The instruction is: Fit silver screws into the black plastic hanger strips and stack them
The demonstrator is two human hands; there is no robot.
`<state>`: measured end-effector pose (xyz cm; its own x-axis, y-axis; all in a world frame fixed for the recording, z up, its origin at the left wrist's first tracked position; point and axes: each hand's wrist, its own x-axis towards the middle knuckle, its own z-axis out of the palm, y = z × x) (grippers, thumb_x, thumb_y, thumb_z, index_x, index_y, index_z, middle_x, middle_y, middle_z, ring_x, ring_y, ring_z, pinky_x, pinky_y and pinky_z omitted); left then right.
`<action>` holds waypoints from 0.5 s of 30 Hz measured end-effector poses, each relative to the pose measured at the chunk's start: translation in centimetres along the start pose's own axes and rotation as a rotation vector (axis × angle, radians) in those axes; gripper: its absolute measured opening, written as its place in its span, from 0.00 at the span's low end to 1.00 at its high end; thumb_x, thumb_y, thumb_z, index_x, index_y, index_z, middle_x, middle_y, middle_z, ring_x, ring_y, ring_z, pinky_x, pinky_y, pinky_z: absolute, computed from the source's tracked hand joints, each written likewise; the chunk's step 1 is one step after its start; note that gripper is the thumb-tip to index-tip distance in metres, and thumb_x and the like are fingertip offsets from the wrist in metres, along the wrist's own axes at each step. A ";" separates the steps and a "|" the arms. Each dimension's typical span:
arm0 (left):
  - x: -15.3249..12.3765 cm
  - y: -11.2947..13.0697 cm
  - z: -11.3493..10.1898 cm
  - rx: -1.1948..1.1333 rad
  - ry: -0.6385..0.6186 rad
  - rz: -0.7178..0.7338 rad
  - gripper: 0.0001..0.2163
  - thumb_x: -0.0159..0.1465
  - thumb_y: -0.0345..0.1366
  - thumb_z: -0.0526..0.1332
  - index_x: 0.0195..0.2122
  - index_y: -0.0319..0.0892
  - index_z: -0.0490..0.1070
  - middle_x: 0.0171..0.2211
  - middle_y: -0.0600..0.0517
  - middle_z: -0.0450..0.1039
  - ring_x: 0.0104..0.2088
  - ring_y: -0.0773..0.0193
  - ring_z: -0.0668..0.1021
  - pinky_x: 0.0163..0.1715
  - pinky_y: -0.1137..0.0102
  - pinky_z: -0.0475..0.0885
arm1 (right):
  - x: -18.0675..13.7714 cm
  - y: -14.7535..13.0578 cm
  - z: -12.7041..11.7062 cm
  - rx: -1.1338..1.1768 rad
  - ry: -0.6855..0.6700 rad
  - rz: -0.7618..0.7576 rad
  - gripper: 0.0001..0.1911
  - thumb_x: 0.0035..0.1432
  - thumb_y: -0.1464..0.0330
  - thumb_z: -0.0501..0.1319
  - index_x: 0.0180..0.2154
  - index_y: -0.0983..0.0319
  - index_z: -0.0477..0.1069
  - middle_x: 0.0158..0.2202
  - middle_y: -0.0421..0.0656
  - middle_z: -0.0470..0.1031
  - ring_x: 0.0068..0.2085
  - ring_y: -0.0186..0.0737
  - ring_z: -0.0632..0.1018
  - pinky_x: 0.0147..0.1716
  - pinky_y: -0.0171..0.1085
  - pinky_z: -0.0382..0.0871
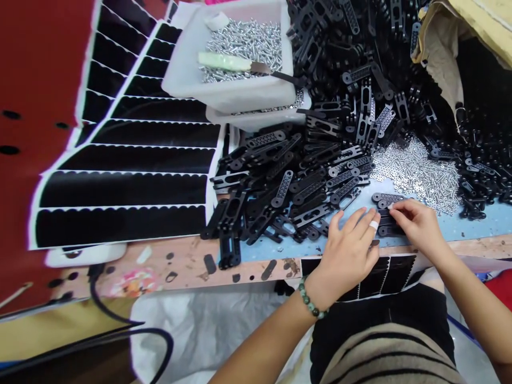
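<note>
Several black plastic link pieces with perforated faces lie side by side in a short row near the table's front edge. My left hand rests at the left end of this row, fingers spread and partly covering the pieces. Over the row's upper pieces, my right hand has thumb and forefinger pinched together. Whatever is between those fingertips is too small to make out. Just beyond the row spreads a heap of small silver screws and nuts.
A large pile of black link pieces covers the table's middle and back. Behind it stands a white bin of silver screws, a green-handled knife across it. Black sticker sheets lie left; a torn sack is at right.
</note>
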<state>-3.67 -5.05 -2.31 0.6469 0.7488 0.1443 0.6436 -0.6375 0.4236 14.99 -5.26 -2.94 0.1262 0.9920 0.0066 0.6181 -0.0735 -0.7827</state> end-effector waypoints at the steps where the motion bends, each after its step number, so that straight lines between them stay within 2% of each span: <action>1: 0.1 0.0 0.0 -0.004 0.002 -0.006 0.19 0.65 0.34 0.52 0.57 0.39 0.63 0.57 0.45 0.67 0.58 0.53 0.67 0.59 0.50 0.51 | 0.1 0.1 0.0 -0.042 0.003 0.000 0.06 0.57 0.66 0.58 0.32 0.61 0.72 0.28 0.41 0.73 0.27 0.37 0.72 0.30 0.37 0.66; 4: 0.6 0.1 -0.2 -0.024 0.004 -0.012 0.19 0.64 0.34 0.52 0.56 0.39 0.64 0.56 0.45 0.68 0.56 0.52 0.68 0.59 0.49 0.51 | 0.2 0.2 -0.3 -0.216 0.006 -0.006 0.05 0.57 0.66 0.59 0.35 0.60 0.68 0.25 0.40 0.70 0.25 0.37 0.71 0.27 0.37 0.66; 7: 1.0 0.2 -0.7 -0.039 -0.002 -0.020 0.18 0.62 0.34 0.53 0.53 0.38 0.66 0.56 0.42 0.66 0.57 0.50 0.66 0.59 0.48 0.51 | 0.0 -0.4 -1.2 -0.341 0.044 -0.123 0.10 0.58 0.63 0.60 0.40 0.60 0.66 0.34 0.45 0.71 0.32 0.42 0.73 0.29 0.40 0.68; 8: 1.2 0.3 -0.9 -0.044 -0.005 -0.021 0.17 0.61 0.34 0.54 0.52 0.37 0.67 0.57 0.41 0.65 0.58 0.49 0.64 0.59 0.48 0.51 | -0.2 -0.8 -1.4 -0.318 0.047 -0.208 0.12 0.58 0.63 0.60 0.42 0.60 0.65 0.38 0.48 0.71 0.36 0.44 0.73 0.32 0.41 0.70; 10: 1.5 0.4 -1.1 -0.070 -0.017 -0.005 0.17 0.59 0.32 0.55 0.49 0.37 0.68 0.58 0.39 0.62 0.59 0.48 0.62 0.60 0.48 0.51 | -0.7 -1.9 -1.8 -0.184 -0.032 -0.411 0.12 0.60 0.65 0.59 0.45 0.60 0.65 0.42 0.49 0.70 0.42 0.45 0.73 0.38 0.43 0.71; 12: 1.7 0.6 -1.1 -0.128 -0.034 0.012 0.16 0.57 0.29 0.55 0.47 0.38 0.68 0.58 0.40 0.61 0.60 0.48 0.62 0.60 0.48 0.52 | -1.2 -2.9 -1.8 -0.039 -0.164 -0.545 0.06 0.62 0.69 0.56 0.42 0.60 0.66 0.39 0.47 0.71 0.41 0.41 0.73 0.40 0.41 0.71; 14: 1.8 0.6 -1.0 -0.220 -0.016 -0.014 0.17 0.57 0.29 0.55 0.48 0.39 0.66 0.58 0.40 0.60 0.59 0.50 0.62 0.59 0.51 0.57 | -1.5 -3.3 -1.8 0.048 -0.222 -0.532 0.05 0.64 0.71 0.54 0.37 0.60 0.68 0.34 0.44 0.72 0.38 0.39 0.74 0.38 0.39 0.72; 15: 1.8 0.5 -0.9 -0.269 0.026 -0.052 0.18 0.58 0.29 0.55 0.50 0.39 0.64 0.58 0.40 0.59 0.59 0.51 0.62 0.58 0.54 0.60 | -1.6 -3.2 -1.7 0.085 -0.197 -0.473 0.06 0.64 0.71 0.54 0.35 0.60 0.68 0.33 0.44 0.72 0.36 0.38 0.74 0.36 0.38 0.72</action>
<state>-2.56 -3.87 -1.02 0.6030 0.7858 0.1372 0.5417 -0.5296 0.6527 14.13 -6.78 0.68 -0.3058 0.9156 0.2611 0.5061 0.3886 -0.7700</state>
